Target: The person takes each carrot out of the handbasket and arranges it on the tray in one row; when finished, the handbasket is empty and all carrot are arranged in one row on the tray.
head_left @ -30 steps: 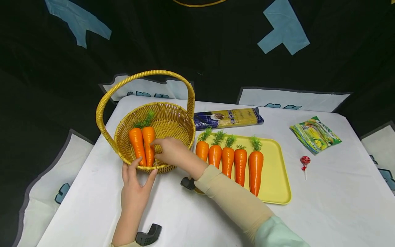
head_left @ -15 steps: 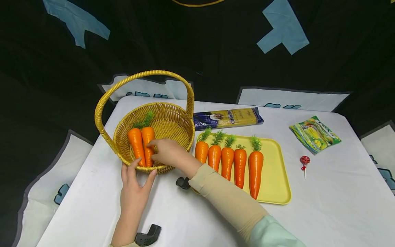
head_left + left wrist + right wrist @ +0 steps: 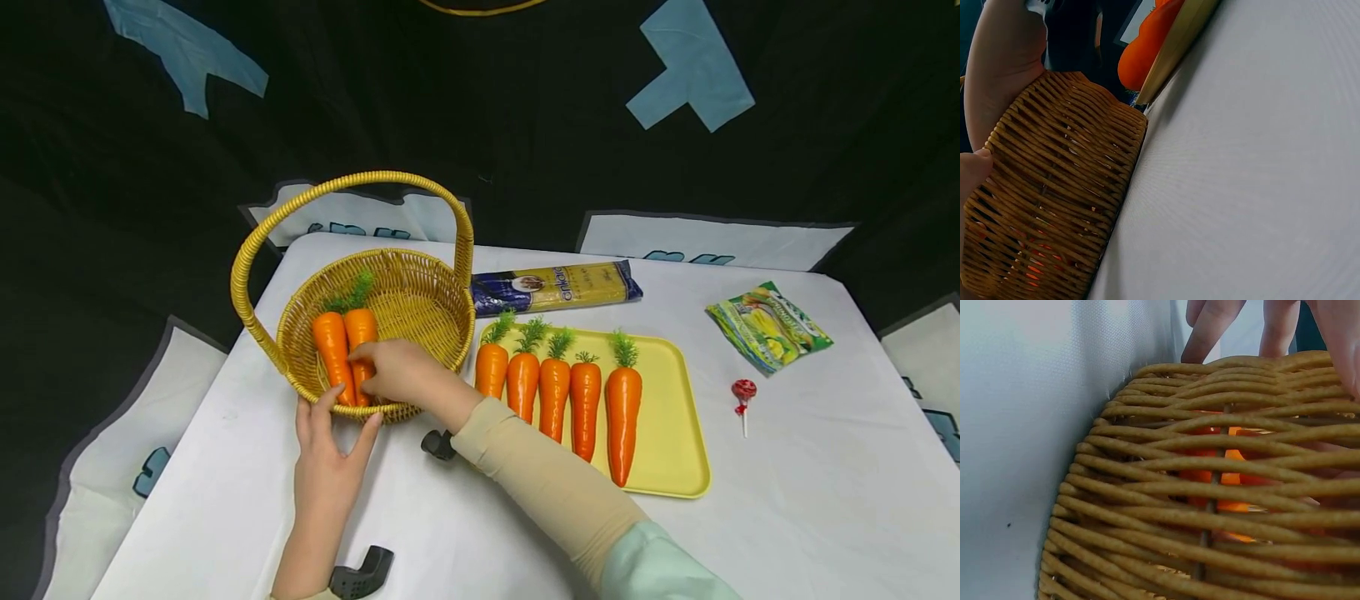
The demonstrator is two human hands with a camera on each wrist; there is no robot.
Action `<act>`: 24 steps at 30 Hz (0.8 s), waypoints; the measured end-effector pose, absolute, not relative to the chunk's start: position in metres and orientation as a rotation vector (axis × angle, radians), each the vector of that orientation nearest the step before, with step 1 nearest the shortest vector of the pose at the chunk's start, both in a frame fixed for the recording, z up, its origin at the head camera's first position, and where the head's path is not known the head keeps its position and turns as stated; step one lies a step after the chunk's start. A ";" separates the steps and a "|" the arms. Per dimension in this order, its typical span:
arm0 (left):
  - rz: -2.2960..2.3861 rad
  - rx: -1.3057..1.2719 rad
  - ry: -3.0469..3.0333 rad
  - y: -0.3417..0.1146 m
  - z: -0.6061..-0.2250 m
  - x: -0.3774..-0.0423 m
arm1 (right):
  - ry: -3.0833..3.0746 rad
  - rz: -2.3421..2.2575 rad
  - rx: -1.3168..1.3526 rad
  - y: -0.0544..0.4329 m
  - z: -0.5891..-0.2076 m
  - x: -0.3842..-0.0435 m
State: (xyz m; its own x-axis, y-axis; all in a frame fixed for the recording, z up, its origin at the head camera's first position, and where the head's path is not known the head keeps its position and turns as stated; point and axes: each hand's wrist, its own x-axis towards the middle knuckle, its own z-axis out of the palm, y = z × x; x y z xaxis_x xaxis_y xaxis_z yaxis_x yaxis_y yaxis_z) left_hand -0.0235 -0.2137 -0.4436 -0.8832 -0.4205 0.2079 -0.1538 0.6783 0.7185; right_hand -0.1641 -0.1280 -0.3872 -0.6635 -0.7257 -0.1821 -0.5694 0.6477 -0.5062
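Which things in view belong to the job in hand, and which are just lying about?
Seemingly part of the job:
wicker basket, left hand touching it
two carrots inside, right hand on one
yellow tray
five carrots on the tray

Apparently just lying about:
Ankara packet
green-and-yellow packet
red lollipop

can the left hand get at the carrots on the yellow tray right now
Probably not easily: the left hand touches the near rim of the basket, and the right forearm slants between it and the carrots on the tray, so it would likely have to go around.
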 end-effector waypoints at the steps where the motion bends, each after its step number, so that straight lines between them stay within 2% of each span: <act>1: -1.038 0.450 -2.534 -0.213 -0.444 -0.024 | 2.497 -0.575 -1.032 -0.129 -0.387 -0.164; 15: -1.023 0.434 -2.515 -0.212 -0.444 -0.023 | 2.490 -0.513 -1.032 -0.136 -0.388 -0.164; 24: -1.024 0.436 -2.523 -0.213 -0.445 -0.023 | 2.466 -0.629 -0.994 -0.132 -0.391 -0.164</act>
